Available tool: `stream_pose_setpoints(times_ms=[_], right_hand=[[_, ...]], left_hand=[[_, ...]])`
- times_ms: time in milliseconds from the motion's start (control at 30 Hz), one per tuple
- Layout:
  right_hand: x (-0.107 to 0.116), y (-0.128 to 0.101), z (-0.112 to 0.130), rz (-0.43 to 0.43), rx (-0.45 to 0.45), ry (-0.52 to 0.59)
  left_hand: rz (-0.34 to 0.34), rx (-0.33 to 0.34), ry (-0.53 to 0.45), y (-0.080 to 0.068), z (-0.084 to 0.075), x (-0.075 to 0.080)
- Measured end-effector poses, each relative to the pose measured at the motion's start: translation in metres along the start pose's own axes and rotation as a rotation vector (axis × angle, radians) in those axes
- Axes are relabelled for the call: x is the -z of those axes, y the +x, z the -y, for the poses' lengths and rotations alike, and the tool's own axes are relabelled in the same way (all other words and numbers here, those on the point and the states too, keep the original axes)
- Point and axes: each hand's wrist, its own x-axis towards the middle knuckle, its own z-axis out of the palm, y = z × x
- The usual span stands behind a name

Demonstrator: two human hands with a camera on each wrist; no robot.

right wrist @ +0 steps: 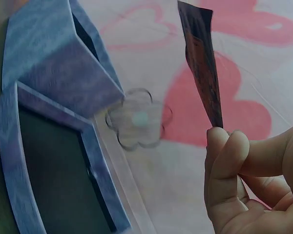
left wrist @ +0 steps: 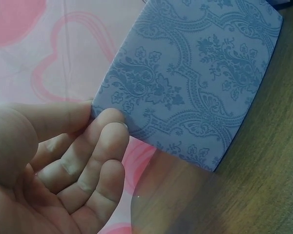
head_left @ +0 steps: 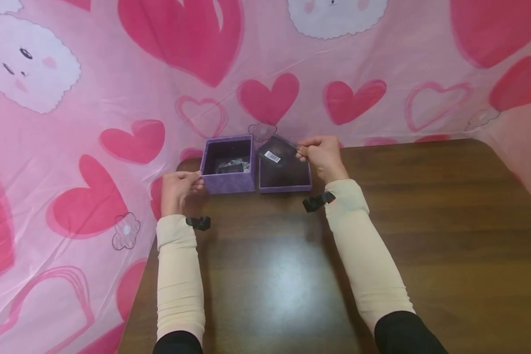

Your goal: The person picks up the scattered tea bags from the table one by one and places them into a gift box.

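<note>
- The left hand (head_left: 179, 189) sits left of centre in the head view, its fingers (left wrist: 110, 127) lightly bent and touching the lower left corner of the purple box (head_left: 228, 164); they rest against the patterned wall and do not wrap around it.
- The purple box stands open on the far edge of the brown bench (head_left: 380, 255), with something dark and shiny inside that is too small to make out.
- Just right of it, touching or nearly so, lies the box lid (head_left: 285, 174), upturned, its dark inside facing up.
- The right hand (head_left: 320, 155) hovers above the lid's far right corner, fingers (right wrist: 224, 151) pinching a dark card (head_left: 275, 151) with a white barcode label, held tilted above the lid.
- A pink cloth with hearts (head_left: 115, 98) hangs behind and to the left of the bench.
</note>
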Motion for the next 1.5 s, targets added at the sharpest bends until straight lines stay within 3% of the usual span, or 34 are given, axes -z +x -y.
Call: stream_pose_setpoints(times_ms=[367,633,767,1000,1133,1267,1500], right_hand=[[-0.038,0.012,-0.013,0.015,-0.021,-0.047],[-0.082,0.019,-0.021,-0.02,-0.033,-0.049],[-0.094,0.019,-0.02,-0.082,-0.033,-0.073],[-0.095,0.015,-0.021,-0.14,-0.056,-0.082],[-0.091,0.013,-0.02,-0.091,-0.015,-0.058],[-0.082,0.01,-0.026,-0.027,-0.023,-0.113],[-0.051,0.011,-0.036,-0.037,0.054,-0.221]], left_hand=[[0.012,-0.011,0.01,-0.002,0.001,-0.013],[0.019,-0.037,0.004,-0.003,0.003,-0.02],[0.039,-0.045,-0.007,-0.002,0.002,-0.026],[0.064,-0.036,-0.008,-0.003,0.0,-0.035],[0.072,-0.042,0.003,-0.003,-0.002,-0.039],[0.067,-0.043,0.016,-0.002,-0.002,-0.04],[0.08,-0.051,0.045,0.002,-0.003,-0.041]])
